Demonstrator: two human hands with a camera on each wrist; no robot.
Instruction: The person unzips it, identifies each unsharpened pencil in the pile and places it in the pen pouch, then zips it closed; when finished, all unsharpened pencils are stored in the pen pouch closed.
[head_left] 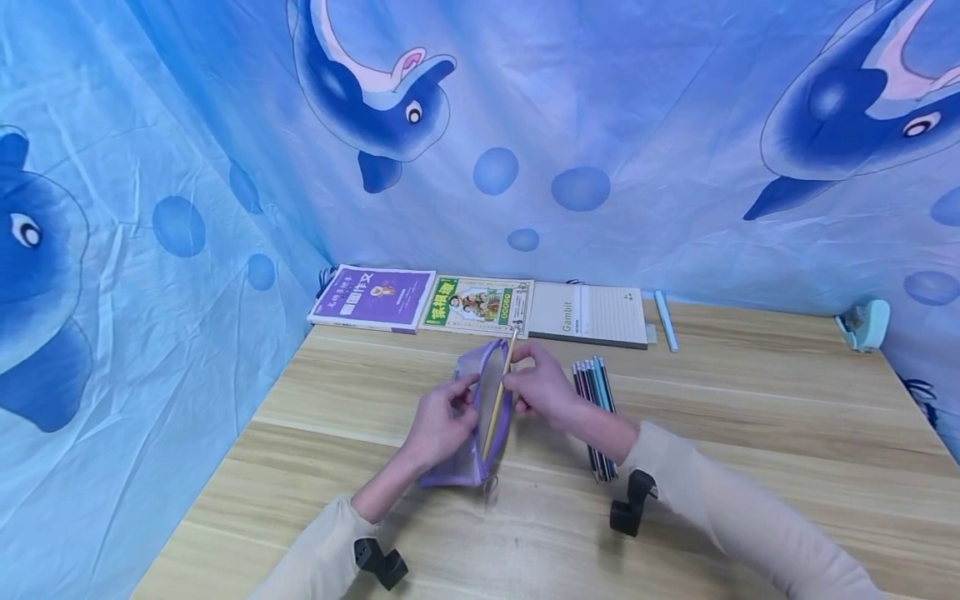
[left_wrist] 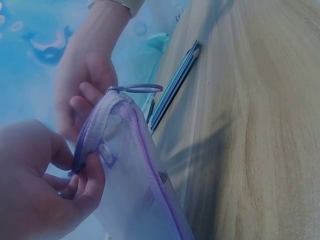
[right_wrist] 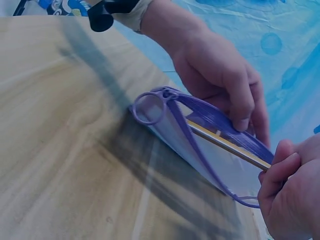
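Note:
A purple-edged, see-through zip pouch (head_left: 453,471) lies on the table with its zipper parted, near the middle of the head view. My left hand (head_left: 442,421) pinches one edge of its opening between thumb and fingers, as the left wrist view shows on the pouch (left_wrist: 135,195). On the other side my right hand (head_left: 546,390) holds a slim yellow pencil (head_left: 498,400), which slants into the opening. In the right wrist view the pencil (right_wrist: 230,146) runs along inside the zipper edges. To the right lies a bundle of dark and blue pencils (head_left: 598,387), partly under my right forearm.
Along the back lie a purple book (head_left: 378,298), a green-and-cream book (head_left: 480,304) and a grey notebook (head_left: 588,312). A light-blue pen-like stick (head_left: 666,321) is beside them. A teal object (head_left: 866,325) stands at the far right corner. Dolphin-printed cloth surrounds the wooden table (head_left: 750,433).

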